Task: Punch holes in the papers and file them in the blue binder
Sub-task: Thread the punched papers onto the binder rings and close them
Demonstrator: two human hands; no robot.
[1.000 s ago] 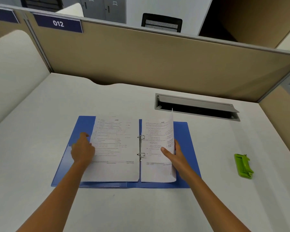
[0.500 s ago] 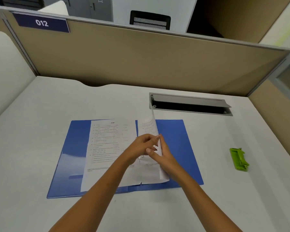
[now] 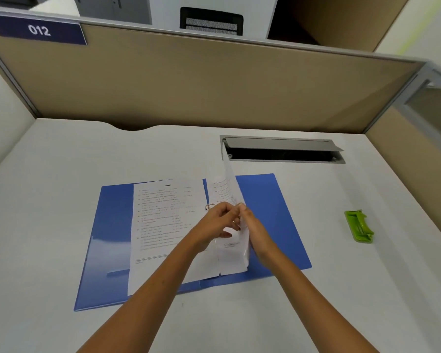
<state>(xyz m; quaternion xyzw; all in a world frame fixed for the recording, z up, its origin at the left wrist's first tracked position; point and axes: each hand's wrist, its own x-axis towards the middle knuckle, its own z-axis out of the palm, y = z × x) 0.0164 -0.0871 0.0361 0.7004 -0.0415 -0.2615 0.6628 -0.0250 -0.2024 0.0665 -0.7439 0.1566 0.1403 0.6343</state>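
Observation:
The blue binder (image 3: 112,240) lies open flat on the white desk. A printed sheet (image 3: 163,217) rests on its left half, threaded on the metal rings (image 3: 209,206). A second sheet (image 3: 231,192) stands nearly upright over the spine, lifted off the right cover. My right hand (image 3: 252,225) holds this sheet at its outer edge. My left hand (image 3: 214,222) has its fingers curled at the sheet's inner side by the rings, fingertips meeting my right hand. The lower ring is hidden behind my hands.
A green hole punch (image 3: 359,226) lies on the desk to the right. A grey cable hatch (image 3: 280,149) sits open behind the binder. Beige partition panels (image 3: 214,85) close the desk at the back and right.
My left hand left the left page and came over to the rings. My right hand swung the right sheet up from flat to nearly upright.

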